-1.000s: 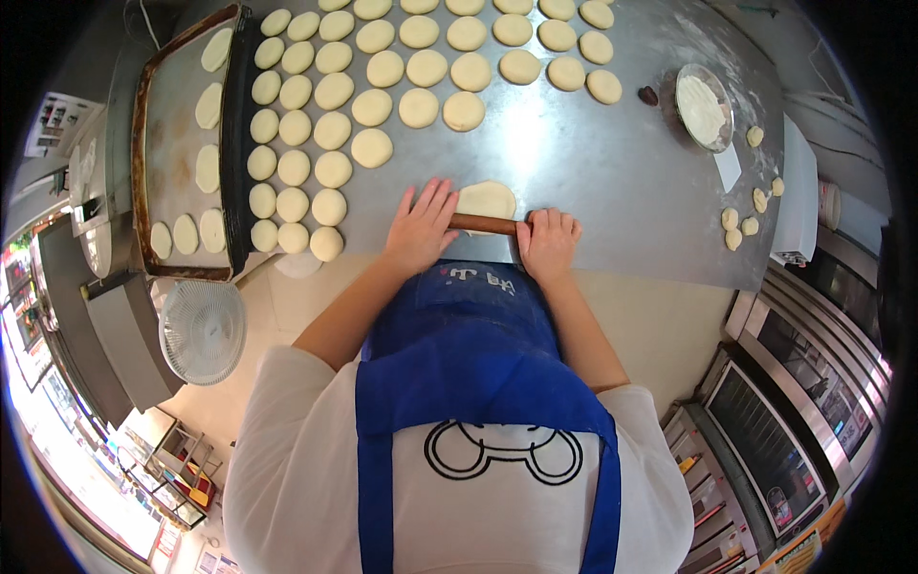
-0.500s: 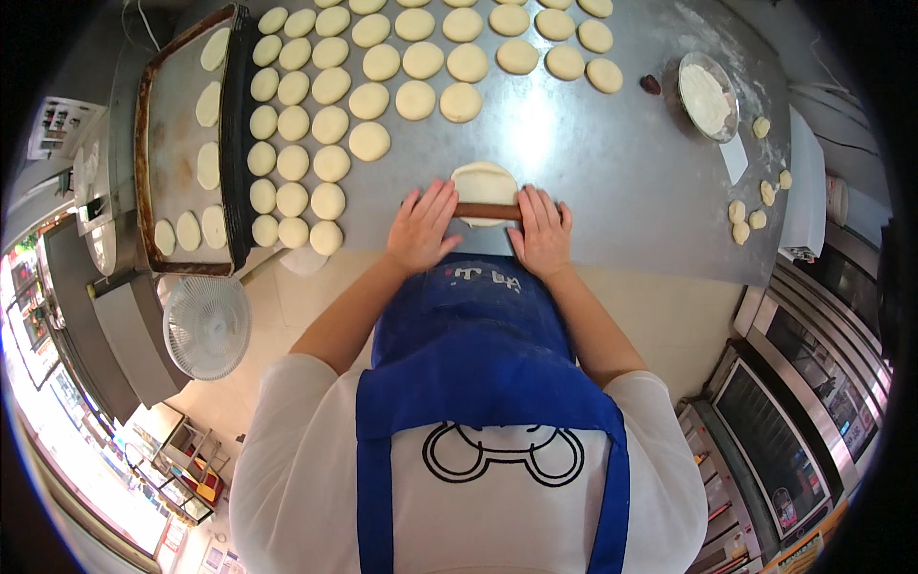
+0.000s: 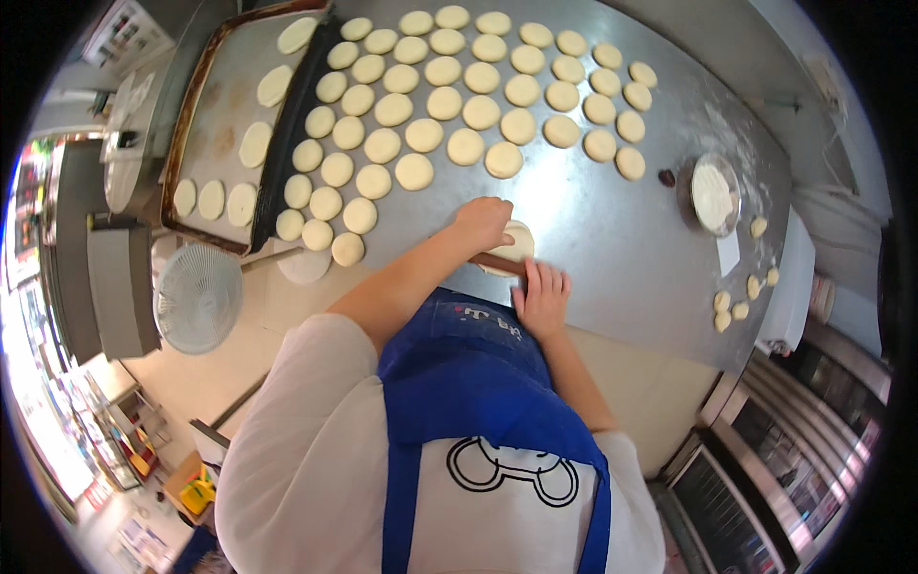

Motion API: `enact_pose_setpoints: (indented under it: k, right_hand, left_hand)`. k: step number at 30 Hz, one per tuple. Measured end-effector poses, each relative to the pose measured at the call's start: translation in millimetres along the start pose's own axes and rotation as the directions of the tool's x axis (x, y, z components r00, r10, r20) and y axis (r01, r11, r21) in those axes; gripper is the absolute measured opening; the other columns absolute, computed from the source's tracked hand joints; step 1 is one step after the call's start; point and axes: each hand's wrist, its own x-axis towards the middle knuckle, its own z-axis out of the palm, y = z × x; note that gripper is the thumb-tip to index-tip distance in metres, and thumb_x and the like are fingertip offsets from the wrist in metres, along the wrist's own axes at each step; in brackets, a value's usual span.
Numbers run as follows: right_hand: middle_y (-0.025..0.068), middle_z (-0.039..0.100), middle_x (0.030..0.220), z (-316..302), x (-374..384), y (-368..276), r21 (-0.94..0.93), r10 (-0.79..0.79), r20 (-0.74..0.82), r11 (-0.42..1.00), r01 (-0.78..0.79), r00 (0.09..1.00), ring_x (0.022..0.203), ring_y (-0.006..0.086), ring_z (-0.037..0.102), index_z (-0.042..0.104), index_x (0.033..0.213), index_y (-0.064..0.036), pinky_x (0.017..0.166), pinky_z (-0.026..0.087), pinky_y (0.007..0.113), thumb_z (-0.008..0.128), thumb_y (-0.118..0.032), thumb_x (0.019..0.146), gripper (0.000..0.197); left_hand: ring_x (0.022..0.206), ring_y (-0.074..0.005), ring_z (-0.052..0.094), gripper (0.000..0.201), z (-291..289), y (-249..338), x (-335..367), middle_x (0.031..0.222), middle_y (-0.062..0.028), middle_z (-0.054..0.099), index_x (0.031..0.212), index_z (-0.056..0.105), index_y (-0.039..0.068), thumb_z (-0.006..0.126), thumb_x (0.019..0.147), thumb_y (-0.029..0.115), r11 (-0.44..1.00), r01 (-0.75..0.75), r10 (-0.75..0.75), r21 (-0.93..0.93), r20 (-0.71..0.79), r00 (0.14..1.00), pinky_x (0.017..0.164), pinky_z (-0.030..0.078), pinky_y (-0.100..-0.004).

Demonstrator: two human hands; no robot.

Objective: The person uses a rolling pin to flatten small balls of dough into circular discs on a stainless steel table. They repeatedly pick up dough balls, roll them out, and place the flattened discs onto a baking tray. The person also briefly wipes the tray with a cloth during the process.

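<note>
A flattened dough round (image 3: 519,239) lies on the steel table close to my apron, with a brown wooden rolling pin (image 3: 499,264) across its near part. My left hand (image 3: 484,222) is closed at the far left edge of this dough, its thumb over the surface and its fingers curled at the rim. On the pin's right end rests my right hand (image 3: 543,297), fingers laid over the wood. The pin's left end is partly hidden behind my left wrist.
Many thick dough rounds (image 3: 443,101) fill the far side of the steel table (image 3: 612,249). Left of them stands a dark-rimmed baking tray (image 3: 215,124) with several flat dough pieces. At the right are a bowl of flour (image 3: 715,194), a white scraper (image 3: 729,255) and small dough lumps (image 3: 740,311).
My left hand has left the pin's left end and moved to the dough's far edge, closing there. My right hand stays at the pin. The whole view has turned and shifted.
</note>
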Motion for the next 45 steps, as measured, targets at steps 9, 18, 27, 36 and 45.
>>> enact_pose_setpoints:
  k: [9, 18, 27, 36, 45]
  right_hand:
    - [0.008, 0.065, 0.105, -18.8, 7.6, 17.1, 0.061, -0.005, 0.064, 0.998, 0.001, 0.998, 0.102, 0.0292, 0.058, 0.065, 0.107, -0.0126, 0.097, 0.037, 0.047, 0.071, -0.019, 0.075, 0.033]
    - [0.0128, 0.062, 0.097, -16.0, 6.4, 6.7, -0.023, 0.117, 0.168, 0.993, -0.115, 0.979, 0.098, 0.0366, 0.057, 0.063, 0.097, -0.0106, 0.088, 0.043, 0.049, 0.07, -0.015, 0.07, 0.028]
    - [0.0184, 0.065, 0.105, -4.8, -0.9, -33.1, -0.192, 0.49, 0.227, 0.87, -0.455, 0.841, 0.104, 0.0422, 0.058, 0.062, 0.109, -0.0046, 0.094, 0.046, 0.052, 0.069, -0.012, 0.074, 0.036]
    - [0.0183, 0.065, 0.103, 6.3, -36.5, -52.0, -0.271, 0.547, 0.165, 0.825, -0.496, 0.82, 0.103, 0.0414, 0.058, 0.062, 0.109, -0.005, 0.092, 0.047, 0.052, 0.066, -0.01, 0.075, 0.035]
    - [0.0165, 0.064, 0.104, -0.1, -10.4, -30.8, -0.272, 0.46, 0.112, 0.867, -0.418, 0.881, 0.102, 0.0394, 0.058, 0.063, 0.107, -0.006, 0.09, 0.048, 0.051, 0.067, -0.007, 0.074, 0.033]
  left_hand:
    - [0.092, -0.034, 0.066, 0.021, 32.6, -11.0, -76.5, 0.103, -0.0104, 0.072, 0.081, 0.062, 0.008, 0.08, 0.072, 0.012, 0.837, -0.424, 0.261, -0.346, -0.428, 0.865, 0.079, 0.055, -0.0434]
    - [0.099, -0.0148, 0.066, 0.016, -73.9, -165.9, -167.7, 0.106, -0.0049, 0.066, 0.105, 0.055, 0.009, 0.067, 0.095, 0.011, 0.01, -0.345, -0.577, -0.938, -0.287, 0.764, 0.083, 0.054, -0.031]
    - [0.13, -0.0345, 0.057, 0.052, -269.2, -437.1, -207.6, 0.141, -0.0169, 0.059, 0.138, 0.053, 0.0, 0.044, 0.108, 0.042, -0.406, -0.544, -0.688, -0.735, -0.146, 0.711, 0.114, 0.043, -0.054]
    - [0.12, -0.0277, 0.065, 0.058, -293.9, -444.0, -183.0, 0.139, -0.0155, 0.062, 0.146, 0.05, 0.004, 0.064, 0.101, 0.036, 0.16, -0.15, -0.833, -0.976, -0.215, 0.51, 0.105, 0.05, -0.0426]
    - [0.143, -0.0332, 0.039, 0.068, -234.2, -417.0, -172.9, 0.151, -0.0165, 0.047, 0.147, 0.051, 0.014, 0.072, 0.089, 0.043, 0.619, 0.783, -0.323, -0.066, -0.93, 0.177, 0.114, 0.029, -0.0559]
